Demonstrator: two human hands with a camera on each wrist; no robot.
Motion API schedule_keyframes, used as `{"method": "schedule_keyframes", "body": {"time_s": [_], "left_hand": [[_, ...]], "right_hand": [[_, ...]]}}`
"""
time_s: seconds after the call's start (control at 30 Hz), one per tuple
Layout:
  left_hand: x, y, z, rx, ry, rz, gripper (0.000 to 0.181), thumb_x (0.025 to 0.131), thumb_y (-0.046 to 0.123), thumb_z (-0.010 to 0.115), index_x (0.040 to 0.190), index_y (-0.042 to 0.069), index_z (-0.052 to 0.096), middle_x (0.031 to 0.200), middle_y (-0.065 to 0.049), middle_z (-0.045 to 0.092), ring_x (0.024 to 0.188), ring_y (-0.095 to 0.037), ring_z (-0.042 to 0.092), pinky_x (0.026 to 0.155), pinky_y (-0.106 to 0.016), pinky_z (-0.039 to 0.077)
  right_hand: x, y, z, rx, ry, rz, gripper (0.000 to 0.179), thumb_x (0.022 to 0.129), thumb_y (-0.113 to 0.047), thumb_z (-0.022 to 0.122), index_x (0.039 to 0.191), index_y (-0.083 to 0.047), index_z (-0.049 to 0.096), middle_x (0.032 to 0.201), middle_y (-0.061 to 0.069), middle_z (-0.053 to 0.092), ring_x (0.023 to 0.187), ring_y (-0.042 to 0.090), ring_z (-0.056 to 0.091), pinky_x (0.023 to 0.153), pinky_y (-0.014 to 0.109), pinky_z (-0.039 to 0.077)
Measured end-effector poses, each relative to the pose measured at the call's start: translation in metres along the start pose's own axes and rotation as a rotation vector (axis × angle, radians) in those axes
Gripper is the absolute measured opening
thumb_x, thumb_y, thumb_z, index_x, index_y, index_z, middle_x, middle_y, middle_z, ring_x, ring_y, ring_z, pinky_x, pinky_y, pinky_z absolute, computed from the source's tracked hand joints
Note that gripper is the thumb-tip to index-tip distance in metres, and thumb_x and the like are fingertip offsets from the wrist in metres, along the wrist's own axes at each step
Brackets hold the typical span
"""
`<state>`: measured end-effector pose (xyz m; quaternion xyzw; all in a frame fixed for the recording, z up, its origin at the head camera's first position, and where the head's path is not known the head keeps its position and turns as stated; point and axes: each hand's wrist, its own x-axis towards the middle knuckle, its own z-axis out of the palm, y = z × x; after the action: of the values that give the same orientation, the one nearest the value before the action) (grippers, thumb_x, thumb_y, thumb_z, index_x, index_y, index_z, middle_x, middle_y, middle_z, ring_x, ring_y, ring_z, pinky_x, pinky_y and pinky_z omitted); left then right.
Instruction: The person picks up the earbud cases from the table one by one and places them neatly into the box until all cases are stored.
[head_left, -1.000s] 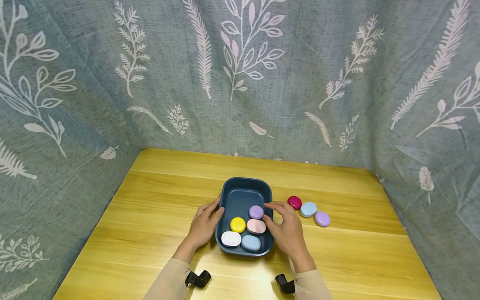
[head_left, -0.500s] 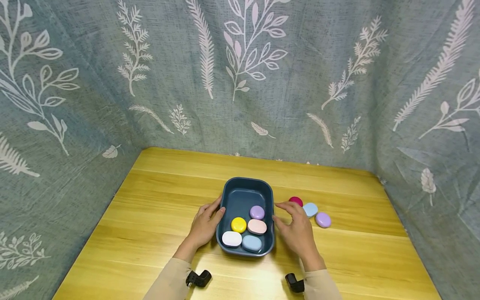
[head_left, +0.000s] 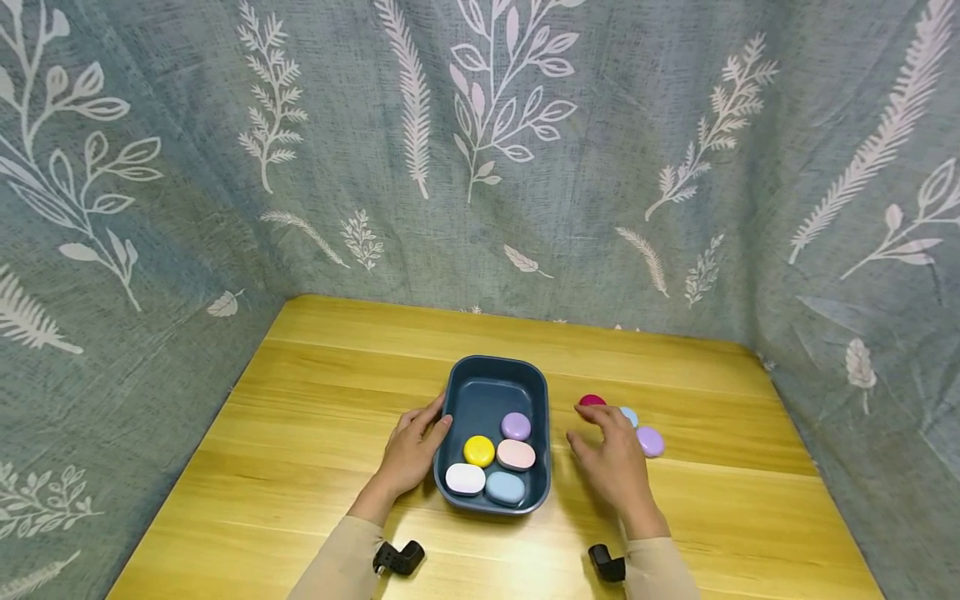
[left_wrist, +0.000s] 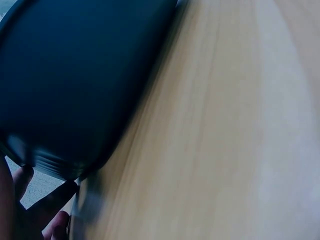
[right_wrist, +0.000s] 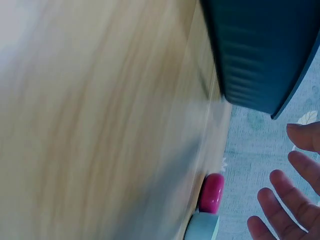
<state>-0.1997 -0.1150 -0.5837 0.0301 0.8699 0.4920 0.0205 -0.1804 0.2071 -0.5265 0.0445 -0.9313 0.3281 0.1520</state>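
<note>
My left hand (head_left: pixel 411 448) holds the left wall of a dark blue rectangular tray (head_left: pixel 546 392), thumb at the rim and fingers outside. In the left wrist view, fingers (left_wrist: pixel 52 200) touch the tray's outer wall. Inside the tray lie smooth soap-like pieces: round purple (head_left: pixel 515 427), round yellow (head_left: pixel 478 451), oval pink (head_left: pixel 516 455), oval white (head_left: pixel 465 479) and oval light blue (head_left: pixel 506 488). My right hand (head_left: pixel 617 462) is right of the tray, fingers spread and holding nothing. Near it lie a dark pink piece (head_left: pixel 592 401), a partly hidden light blue piece (head_left: pixel 629 415) and a purple piece (head_left: pixel 651 442).
Everything stands on a yellow wooden table (head_left: pixel 315 400). A grey-green curtain (head_left: pixel 420 250) with white leaf prints surrounds its back and sides. Black wrist cameras, such as the left one (head_left: pixel 401 557), sit at both sleeves.
My right hand has moved from above the tray's right rim rightward to the loose pieces, now covering part of the light blue one. The left hand has stayed at the tray.
</note>
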Motion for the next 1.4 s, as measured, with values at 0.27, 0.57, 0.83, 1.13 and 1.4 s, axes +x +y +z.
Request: {"method": "schedule_keyframes", "body": {"time_s": [0.27,0.57,0.83,1.13,1.4], "left_hand": [[-0.001,0.0,0.0,0.004,0.001,0.004,0.058,0.104,0.063,0.047,0.157,0.042,0.042,0.149,-0.003,0.057,0.143,-0.025,0.043,0.113,-0.06,0.033],[0.001,0.0,0.0,0.013,0.0,0.001,0.059,0.103,0.065,0.045,0.158,0.043,0.041,0.151,-0.004,0.055,0.143,-0.027,0.043,0.114,-0.061,0.033],[0.001,0.0,0.0,0.017,-0.007,-0.001,0.058,0.104,0.065,0.045,0.157,0.044,0.041,0.151,-0.002,0.056,0.144,-0.025,0.042,0.115,-0.06,0.032],[0.001,0.0,-0.001,0.018,-0.004,0.0,0.058,0.104,0.064,0.046,0.157,0.044,0.041,0.151,-0.002,0.056,0.144,-0.025,0.042,0.114,-0.06,0.032],[0.001,0.0,-0.001,0.014,-0.002,0.007,0.057,0.104,0.064,0.046,0.157,0.044,0.042,0.151,-0.001,0.057,0.144,-0.024,0.042,0.115,-0.059,0.032]], "right_hand": [[0.004,0.011,-0.002,-0.068,-0.04,0.033,0.048,0.086,-0.016,0.084,0.13,-0.003,0.07,0.131,0.02,0.062,0.12,0.041,0.059,0.103,0.055,0.047],[0.01,0.022,-0.009,-0.105,-0.085,0.05,0.051,0.088,-0.017,0.082,0.135,-0.002,0.067,0.136,0.025,0.057,0.127,0.047,0.054,0.107,0.061,0.043],[0.013,0.031,-0.014,-0.137,-0.124,0.084,0.054,0.089,-0.015,0.08,0.138,0.0,0.064,0.14,0.026,0.054,0.131,0.049,0.049,0.107,0.064,0.04],[0.015,0.041,-0.016,-0.154,-0.171,0.118,0.053,0.092,-0.014,0.076,0.14,0.003,0.061,0.149,0.029,0.046,0.136,0.053,0.043,0.11,0.066,0.038],[0.017,0.046,-0.017,-0.173,-0.206,0.138,0.053,0.095,-0.013,0.071,0.144,0.003,0.057,0.158,0.029,0.037,0.142,0.054,0.035,0.115,0.066,0.032]]}}
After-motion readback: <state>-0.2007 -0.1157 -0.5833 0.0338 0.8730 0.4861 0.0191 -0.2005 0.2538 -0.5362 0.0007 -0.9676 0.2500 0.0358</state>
